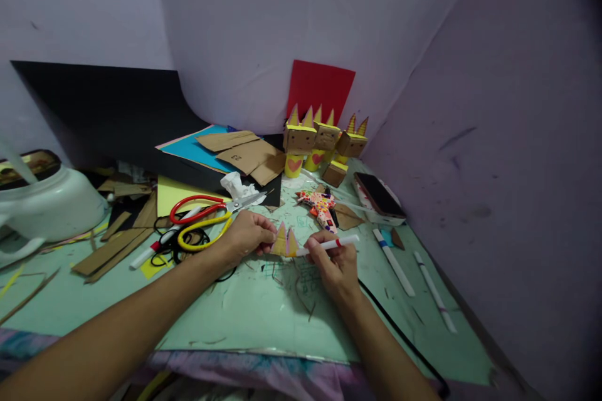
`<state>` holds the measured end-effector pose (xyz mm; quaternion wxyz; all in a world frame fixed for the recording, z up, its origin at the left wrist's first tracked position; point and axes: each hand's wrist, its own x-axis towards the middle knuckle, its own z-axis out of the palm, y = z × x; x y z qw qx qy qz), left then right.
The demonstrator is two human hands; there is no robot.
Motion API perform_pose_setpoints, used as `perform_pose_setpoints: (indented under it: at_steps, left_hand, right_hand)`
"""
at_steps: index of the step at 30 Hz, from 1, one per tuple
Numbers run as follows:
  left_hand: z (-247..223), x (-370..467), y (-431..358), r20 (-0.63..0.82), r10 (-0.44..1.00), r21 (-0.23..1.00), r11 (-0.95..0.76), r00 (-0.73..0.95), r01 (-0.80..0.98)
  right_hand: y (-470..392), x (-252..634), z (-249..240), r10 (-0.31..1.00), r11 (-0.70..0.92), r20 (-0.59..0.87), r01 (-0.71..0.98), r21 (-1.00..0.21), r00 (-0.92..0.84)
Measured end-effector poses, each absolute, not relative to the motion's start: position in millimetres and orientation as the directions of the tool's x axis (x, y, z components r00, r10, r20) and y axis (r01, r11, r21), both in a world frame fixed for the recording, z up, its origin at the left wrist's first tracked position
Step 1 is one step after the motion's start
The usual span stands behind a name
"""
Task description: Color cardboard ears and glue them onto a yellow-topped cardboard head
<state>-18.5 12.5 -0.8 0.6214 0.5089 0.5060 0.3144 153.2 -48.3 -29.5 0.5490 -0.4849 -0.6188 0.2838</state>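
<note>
Between my hands is a small cardboard piece with two pointed tips, edged in pink and yellow-brown in colour. My left hand pinches it by its left side. In my right hand is a white marker with a red band; its tip end meets the piece's lower right edge. Just beyond my hands lies a glue gun covered in a floral pattern. Scissors with red and yellow handles rest left of my left hand.
Several cardboard figures with pointed ears stand at the back, before a red sheet. Right are a phone on a white case and two markers. Cardboard strips and a white pot lie left. A black cable crosses the front right.
</note>
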Motion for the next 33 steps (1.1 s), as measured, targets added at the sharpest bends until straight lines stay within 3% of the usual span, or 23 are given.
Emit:
perform_pose_setpoints:
  at_steps: [33]
  left_hand:
    - [3.0, -18.2, 11.3, -0.31, 0.904, 0.95, 0.281, 0.294, 0.139]
  right_hand:
    - [-50.0, 151.8, -29.7, 0.917, 0.37, 0.397, 0.324, -0.871, 0.02]
